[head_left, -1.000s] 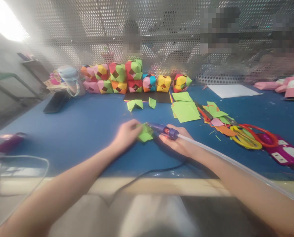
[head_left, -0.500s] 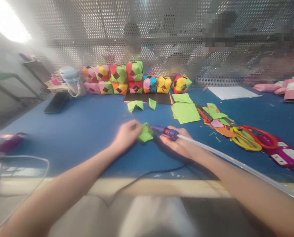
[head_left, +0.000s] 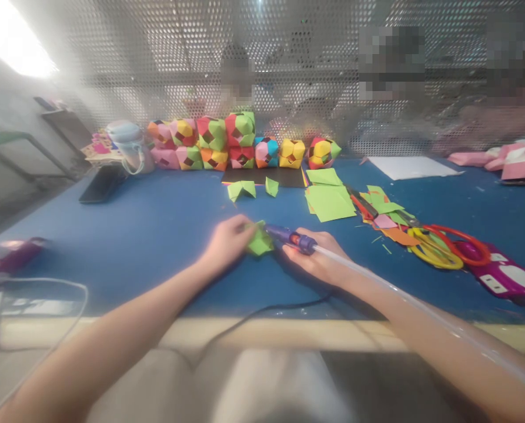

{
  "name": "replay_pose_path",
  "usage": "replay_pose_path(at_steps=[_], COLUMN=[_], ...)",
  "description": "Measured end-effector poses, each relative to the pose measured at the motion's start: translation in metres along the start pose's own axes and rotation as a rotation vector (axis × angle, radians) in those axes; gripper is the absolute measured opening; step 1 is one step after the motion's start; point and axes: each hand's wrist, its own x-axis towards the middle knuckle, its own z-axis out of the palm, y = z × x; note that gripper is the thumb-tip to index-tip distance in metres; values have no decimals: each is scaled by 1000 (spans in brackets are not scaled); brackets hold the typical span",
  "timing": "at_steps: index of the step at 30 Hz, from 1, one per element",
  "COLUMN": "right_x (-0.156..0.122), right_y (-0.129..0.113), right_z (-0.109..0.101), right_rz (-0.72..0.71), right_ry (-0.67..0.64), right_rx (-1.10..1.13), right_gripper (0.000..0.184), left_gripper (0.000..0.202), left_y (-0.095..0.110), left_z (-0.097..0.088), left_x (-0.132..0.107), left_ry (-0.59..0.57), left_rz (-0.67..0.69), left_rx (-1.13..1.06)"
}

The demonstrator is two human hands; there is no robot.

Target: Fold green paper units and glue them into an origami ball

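Observation:
My left hand (head_left: 227,242) pinches a folded green paper piece (head_left: 259,241) on the blue table (head_left: 165,235). My right hand (head_left: 317,261) grips a purple glue gun (head_left: 288,236), with its nozzle pointed left at the green piece. A clear glue stick (head_left: 377,281) sticks out of the gun's back over my right forearm. The gun's black cord (head_left: 262,311) trails toward the table's near edge. Two more folded green pieces (head_left: 241,188) lie just beyond my hands.
A row of many-coloured paper cubes (head_left: 227,141) lines the back by a perforated screen. Green paper squares (head_left: 330,200), scraps, yellow scissors (head_left: 434,249), red scissors (head_left: 465,244) and a pink device (head_left: 504,276) lie to the right. A phone (head_left: 101,183) lies at left. People sit behind the screen.
Both hands stay almost where they were. The glue gun's nozzle has edged slightly closer to the green piece, and the view has shifted a little.

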Motion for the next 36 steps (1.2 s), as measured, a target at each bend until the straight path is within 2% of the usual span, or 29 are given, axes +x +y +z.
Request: replay_pose_path(at_steps=[13,24,36], right_x=[1,1,1], right_y=[5,5,2], right_z=[2,-1,-3], right_rz=[34,95,-2], right_ry=[35,9,47], right_rx=[-21,-42,31], right_gripper=[24,24,23], left_gripper=[20,18,20], left_y=[1,3,4], left_z=[0,-2,-2], left_x=[0,-1,-1], left_ry=[-7,2,18], left_rz=[-43,-46,-14], left_rx=[-47,-37,15])
